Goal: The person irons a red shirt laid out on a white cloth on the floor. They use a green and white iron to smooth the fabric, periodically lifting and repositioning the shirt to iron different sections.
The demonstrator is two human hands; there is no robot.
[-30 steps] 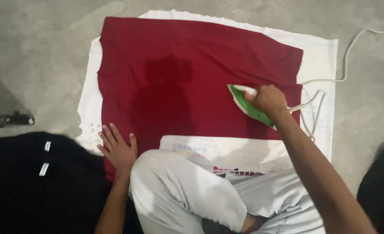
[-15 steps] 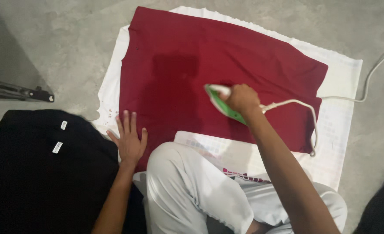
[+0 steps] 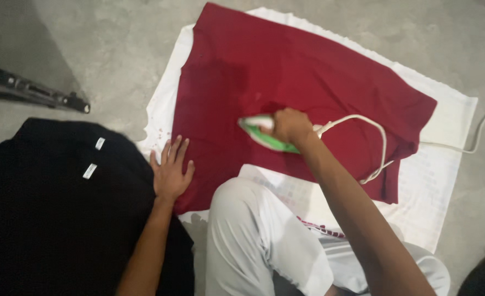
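Note:
A dark red garment [image 3: 308, 82] lies spread flat on a white cloth [image 3: 445, 164] on the concrete floor. My right hand [image 3: 289, 125] grips the handle of a green and white iron [image 3: 261, 134] that rests on the middle of the red garment. The iron's white cord [image 3: 376, 137] loops to the right and off the cloth. My left hand [image 3: 171, 172] lies flat, fingers spread, on the garment's near left edge. My knee in light grey trousers [image 3: 253, 235] is between my arms.
A pile of black clothing [image 3: 50, 208] with small white tags lies at the near left, touching my left arm. A dark metal bar [image 3: 34, 90] lies on the floor at the far left. Bare concrete surrounds the cloth.
My right hand has slid the iron leftward across the red garment, from its right side to its middle. My left hand has stayed pressed on the near left edge. The view has shifted left.

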